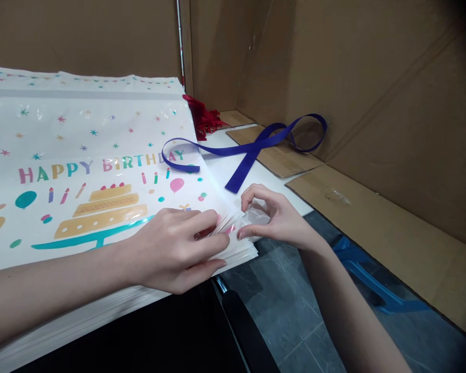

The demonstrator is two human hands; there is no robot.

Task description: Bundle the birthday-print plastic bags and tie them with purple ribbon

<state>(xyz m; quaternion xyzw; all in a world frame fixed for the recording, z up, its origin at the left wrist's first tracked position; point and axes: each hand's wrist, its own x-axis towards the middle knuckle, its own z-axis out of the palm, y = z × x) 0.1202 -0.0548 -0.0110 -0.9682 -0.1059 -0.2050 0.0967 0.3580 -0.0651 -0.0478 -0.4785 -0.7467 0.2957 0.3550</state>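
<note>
A thick stack of white glossy plastic sheets [120, 122], printed "HAPPY BIRTHDAY" with a cake, candles and balloons, fills the left side. My left hand [178, 248] bends over its near right corner. Its fingers grip the upper layers, which are lifted and fanned there, and the thumb lies along the stack's edge. Just right of that corner, my right hand [275, 215] curves in a C, thumb and forefinger apart. Thin translucent plastic [257, 215] shows in that gap; whether the hidden fingers touch it, I cannot tell.
A purple ribbon [241, 150] loops over the stack's right edge onto the white tabletop [221, 178]. Red strings [205, 119] lie bunched behind it. Cardboard walls [365, 83] rise at the back and right. Below are a black handle-like bar [244, 326], grey floor tiles and a blue plastic frame [373, 282].
</note>
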